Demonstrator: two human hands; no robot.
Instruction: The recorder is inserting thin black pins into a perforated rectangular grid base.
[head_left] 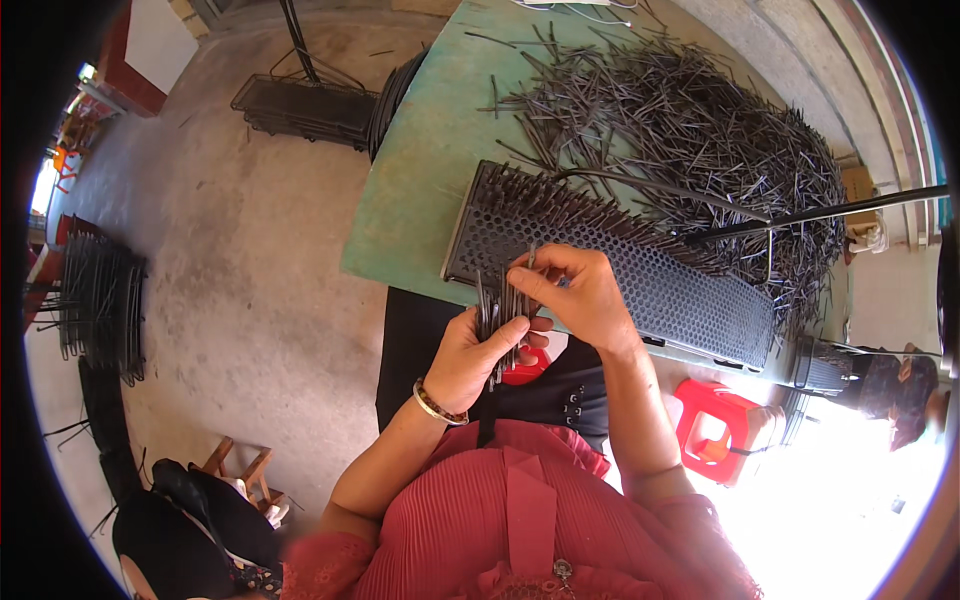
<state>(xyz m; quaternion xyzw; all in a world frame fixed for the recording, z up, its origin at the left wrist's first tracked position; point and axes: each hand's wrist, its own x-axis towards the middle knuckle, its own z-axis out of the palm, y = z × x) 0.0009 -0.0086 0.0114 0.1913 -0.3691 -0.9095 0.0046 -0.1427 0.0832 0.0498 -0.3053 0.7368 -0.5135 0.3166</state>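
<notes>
My left hand [462, 365] is closed around a bundle of thin dark strips [486, 308], which stand up between thumb and fingers. Just above and right of it, my right hand [585, 295] pinches a thin dark strip [532, 256] between thumb and fingertips, close to the bundle. Both hands are in front of the near edge of a long black perforated panel [640, 275]. Many similar strips stand in rows of holes along the panel's far side, while its nearer holes show bare. The strips' exact kind is too fine to tell.
A large heap of loose dark strips [700, 130] covers the far part of the green table [410, 205]. A black rod [840, 212] crosses at right. Beneath the table's right side is a red stool [712, 430]. Black wire racks [310, 105] stand on the floor at left.
</notes>
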